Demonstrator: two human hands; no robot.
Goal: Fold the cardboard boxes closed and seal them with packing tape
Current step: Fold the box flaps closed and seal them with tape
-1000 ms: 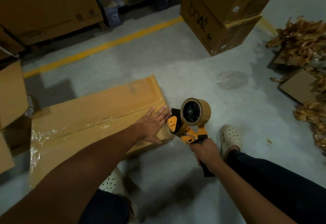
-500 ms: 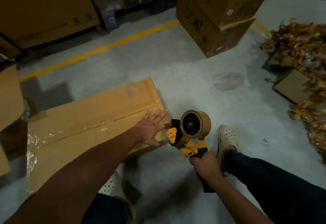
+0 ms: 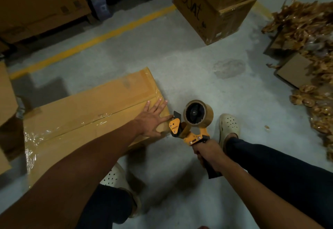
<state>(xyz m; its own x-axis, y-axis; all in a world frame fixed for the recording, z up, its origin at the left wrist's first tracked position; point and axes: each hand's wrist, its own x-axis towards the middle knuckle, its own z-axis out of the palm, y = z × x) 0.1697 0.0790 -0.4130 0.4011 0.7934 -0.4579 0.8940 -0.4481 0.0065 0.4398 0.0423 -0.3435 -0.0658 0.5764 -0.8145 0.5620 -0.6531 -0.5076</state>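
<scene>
A long, flat cardboard box (image 3: pixel 86 113) lies on the grey floor, its flaps folded shut with clear tape along the centre seam and over its left end. My left hand (image 3: pixel 153 117) rests flat on the box's right end, fingers spread. My right hand (image 3: pixel 207 154) grips the black handle of an orange tape dispenser (image 3: pixel 191 126) that carries a brown tape roll. The dispenser's blade end sits just off the box's right edge, beside my left fingertips.
Stacked "boat" cartons (image 3: pixel 212 6) stand at the back right, more large boxes (image 3: pixel 39 3) at the back left behind a yellow floor line (image 3: pixel 93 41). A heap of crumpled brown tape scraps (image 3: pixel 313 52) covers the right side. My white clogs (image 3: pixel 229 127) stand near the box.
My left hand has slid slightly toward the box's right edge. The dispenser has stayed close beside the box end, and the view has tilted down a little.
</scene>
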